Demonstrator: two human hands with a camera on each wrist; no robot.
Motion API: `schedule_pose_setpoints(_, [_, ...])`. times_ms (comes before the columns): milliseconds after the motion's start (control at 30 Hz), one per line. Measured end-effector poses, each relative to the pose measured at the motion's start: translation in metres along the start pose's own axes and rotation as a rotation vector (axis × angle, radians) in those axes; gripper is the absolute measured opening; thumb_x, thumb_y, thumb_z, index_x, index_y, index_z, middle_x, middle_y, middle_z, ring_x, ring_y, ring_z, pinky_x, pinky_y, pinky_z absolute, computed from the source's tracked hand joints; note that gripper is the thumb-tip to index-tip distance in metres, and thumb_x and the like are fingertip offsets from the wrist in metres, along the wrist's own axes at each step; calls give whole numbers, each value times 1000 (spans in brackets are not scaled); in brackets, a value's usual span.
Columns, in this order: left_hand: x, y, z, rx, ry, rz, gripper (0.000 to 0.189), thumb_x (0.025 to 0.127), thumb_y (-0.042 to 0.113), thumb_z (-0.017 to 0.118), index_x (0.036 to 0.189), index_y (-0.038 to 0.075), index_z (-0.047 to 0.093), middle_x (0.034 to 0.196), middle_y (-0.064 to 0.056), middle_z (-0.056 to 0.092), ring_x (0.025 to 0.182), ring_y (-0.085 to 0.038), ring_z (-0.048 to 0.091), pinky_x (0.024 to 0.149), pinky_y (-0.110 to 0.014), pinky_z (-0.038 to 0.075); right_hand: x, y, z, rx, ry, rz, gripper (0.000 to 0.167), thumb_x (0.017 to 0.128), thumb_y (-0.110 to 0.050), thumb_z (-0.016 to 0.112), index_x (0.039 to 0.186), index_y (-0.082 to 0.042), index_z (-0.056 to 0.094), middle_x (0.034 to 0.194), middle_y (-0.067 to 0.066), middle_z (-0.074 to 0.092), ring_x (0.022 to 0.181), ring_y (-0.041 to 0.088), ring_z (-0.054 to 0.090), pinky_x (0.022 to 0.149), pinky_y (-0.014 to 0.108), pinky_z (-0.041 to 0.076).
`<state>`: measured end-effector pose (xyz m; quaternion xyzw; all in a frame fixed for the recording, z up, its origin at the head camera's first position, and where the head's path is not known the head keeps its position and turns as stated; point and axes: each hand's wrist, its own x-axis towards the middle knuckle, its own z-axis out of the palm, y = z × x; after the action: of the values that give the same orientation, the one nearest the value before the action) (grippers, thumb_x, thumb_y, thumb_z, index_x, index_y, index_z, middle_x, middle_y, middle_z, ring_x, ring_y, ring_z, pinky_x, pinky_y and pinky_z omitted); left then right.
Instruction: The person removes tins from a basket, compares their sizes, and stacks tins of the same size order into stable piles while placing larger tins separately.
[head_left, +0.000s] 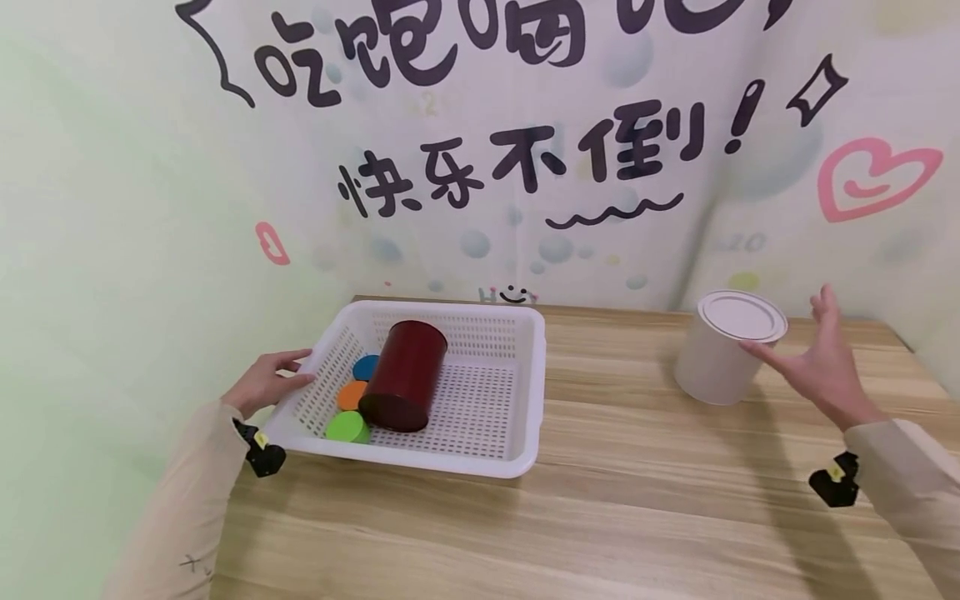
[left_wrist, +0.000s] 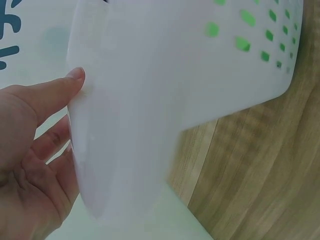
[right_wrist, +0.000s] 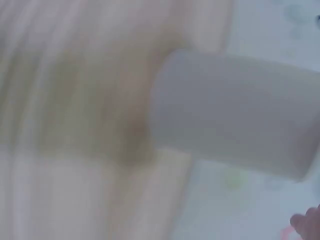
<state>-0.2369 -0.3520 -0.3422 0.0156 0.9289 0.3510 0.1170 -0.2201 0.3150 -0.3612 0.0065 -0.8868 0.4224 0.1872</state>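
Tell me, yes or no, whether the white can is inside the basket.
No: the white can stands upright on the wooden table, to the right of the white basket and apart from it.

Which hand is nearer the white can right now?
Right. The right hand is close beside the white can, thumb toward it; the left hand is far off, at the left rim of the basket.

1. the basket [head_left: 534, 367] is sitting on the desk [head_left: 600, 533], at its left.
2. inside, a cylinder [head_left: 407, 375] is lying right of three discs [head_left: 351, 396].
3. the can [head_left: 718, 362] is standing right of the basket.
4. the left hand [head_left: 266, 382] is holding the basket's left rim; the right hand [head_left: 828, 373] is hovering right of the can.
5. the backdrop [head_left: 472, 208] is hanging behind.
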Motion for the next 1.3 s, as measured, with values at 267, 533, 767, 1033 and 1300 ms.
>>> schedule_pose_setpoints(267, [0,-2,-2,-13,6,2,61,89,20,53,137,-4,24,111,-27,42,80,-24,55,67,-31,49,-12,-55,25,64,-79,-162,82,76,-8,68,137,6,16,135,31,22,120,47,23,95,57,20])
schedule_pose_setpoints(533, [1,-5,-1,-53,2,-7,61,89,19,54,136,-5,24,107,-24,45,79,-22,56,66,-31,49,-18,-118,86,228,-397,-247,69,80,-7,64,135,5,24,132,26,31,118,41,34,92,50,32])
schedule_pose_setpoints(767, [2,-6,-1,-57,14,-6,61,88,19,55,136,-4,26,103,-24,48,77,-21,56,66,-31,49,-10,-177,130,295,-649,-207,68,82,-15,63,136,-2,24,131,22,34,115,37,41,92,45,36])
schedule_pose_setpoints(1033, [1,-9,7,-94,0,-5,59,88,15,55,135,-6,26,101,-23,50,76,-21,57,66,-33,50,2,-218,179,223,-904,-113,69,83,-26,62,138,-9,24,136,16,32,118,31,40,90,42,38])
schedule_pose_setpoints(1300, [2,-6,-1,-73,8,1,61,88,18,55,136,-4,25,103,-24,49,79,-23,57,67,-33,50,27,-250,222,221,-943,-98,67,83,-32,60,138,-14,27,134,8,36,121,24,38,93,38,35])
